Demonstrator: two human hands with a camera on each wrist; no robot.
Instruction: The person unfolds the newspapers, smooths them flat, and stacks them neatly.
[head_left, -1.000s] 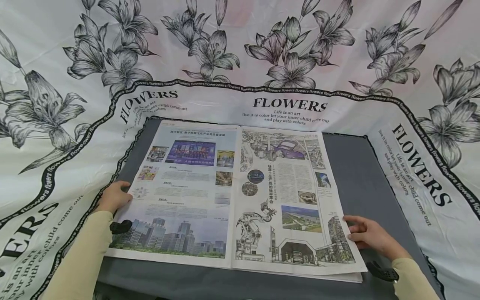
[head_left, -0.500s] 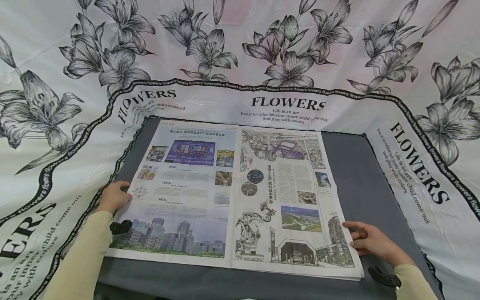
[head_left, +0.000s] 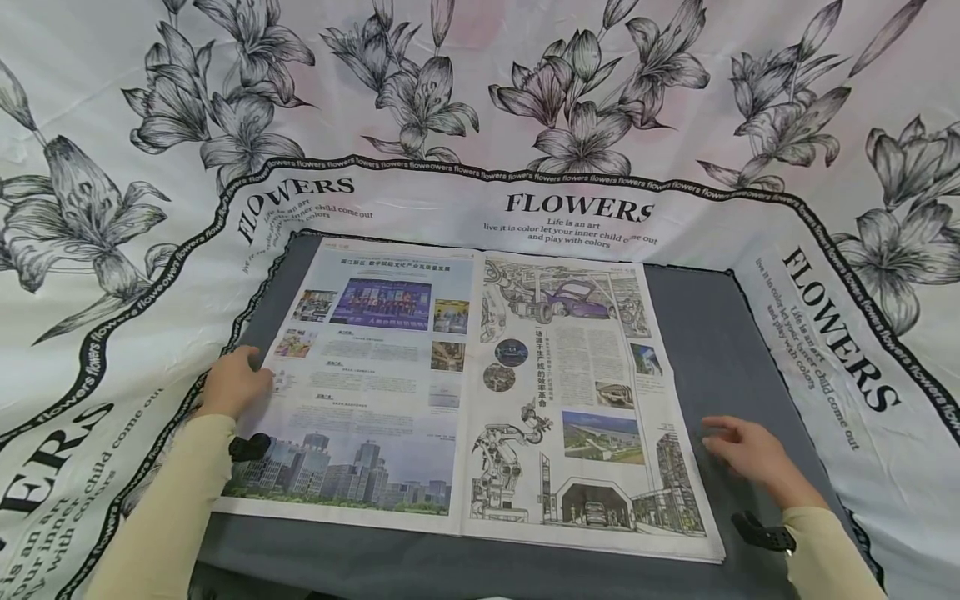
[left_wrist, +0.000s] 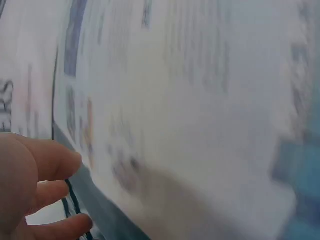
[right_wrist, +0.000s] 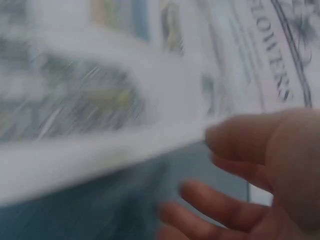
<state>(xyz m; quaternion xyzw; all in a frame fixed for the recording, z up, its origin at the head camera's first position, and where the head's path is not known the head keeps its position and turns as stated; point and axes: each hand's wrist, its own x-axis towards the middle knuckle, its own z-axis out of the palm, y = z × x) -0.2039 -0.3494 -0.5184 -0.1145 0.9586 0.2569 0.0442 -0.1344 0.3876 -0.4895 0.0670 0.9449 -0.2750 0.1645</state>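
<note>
A newspaper (head_left: 390, 400) lies spread open on a dark grey tabletop, its centre fold running away from me. Its left page carries a city skyline picture, and its right page has line drawings of machines and a purple car. My left hand (head_left: 236, 383) is at the left edge, fingers loosely bent; in the left wrist view, no paper sits between the thumb (left_wrist: 57, 159) and fingers. To the right of the newspaper, my right hand (head_left: 753, 457) hovers beside the edge. A gap separates it from the paper, and its fingers (right_wrist: 220, 202) are spread and hold nothing.
A white cloth (head_left: 420, 204) printed with flowers and lettering surrounds the tabletop (head_left: 720, 333) at the back and both sides. Bare grey strips show on the left, right and front of the newspaper. Black straps (head_left: 763, 532) circle both wrists.
My right hand has let go of the right page's edge and moved off it. The page's lower right corner now lies evenly on the sheets below. My left hand has shifted slightly up and rightward.
</note>
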